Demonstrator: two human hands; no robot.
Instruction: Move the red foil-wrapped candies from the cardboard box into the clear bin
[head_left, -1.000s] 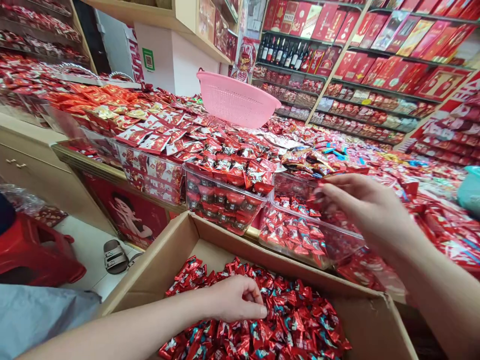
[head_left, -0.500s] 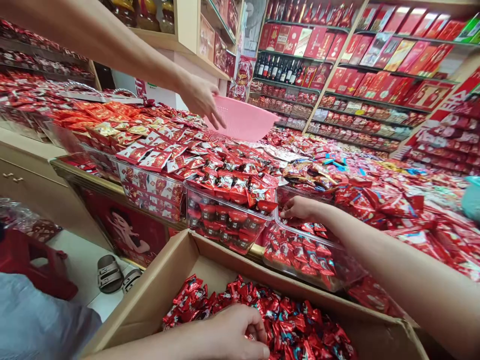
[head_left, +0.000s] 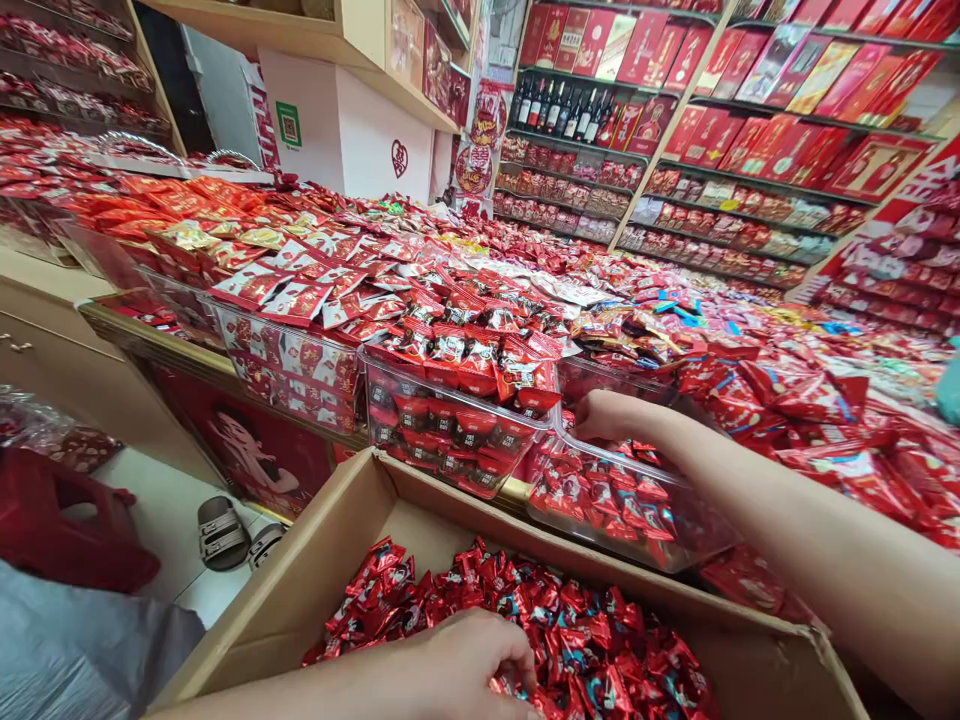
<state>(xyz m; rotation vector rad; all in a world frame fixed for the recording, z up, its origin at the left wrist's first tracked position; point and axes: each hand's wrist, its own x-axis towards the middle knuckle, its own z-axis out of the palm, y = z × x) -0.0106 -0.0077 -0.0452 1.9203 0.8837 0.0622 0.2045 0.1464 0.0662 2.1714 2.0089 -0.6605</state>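
Note:
My left hand (head_left: 480,660) is low in an open cardboard box (head_left: 300,590), over a heap of small red foil-wrapped candies (head_left: 592,640). Its fingers curl inward among the candies, and whether any are in its grasp is hidden. Past the box's far side, my right hand (head_left: 607,415) dips into a clear plastic bin (head_left: 675,520) partly filled with red wrapped candies (head_left: 600,495). The fingers there are bent down, with their tips out of sight. Left of it, touching or nearly so, stands a fuller clear bin (head_left: 450,430) of red and brown packets.
A long counter of heaped wrapped sweets (head_left: 337,250) stretches away behind the bins. Shelves (head_left: 637,150) with red boxes and bottles line the back. On the floor at left are sandals (head_left: 223,533) and a red plastic stool (head_left: 67,530).
Another person's arm with a pink basket has left the view. My right hand has sunk deeper into its bin. My left hand stays among the candies; the view has tilted down slightly.

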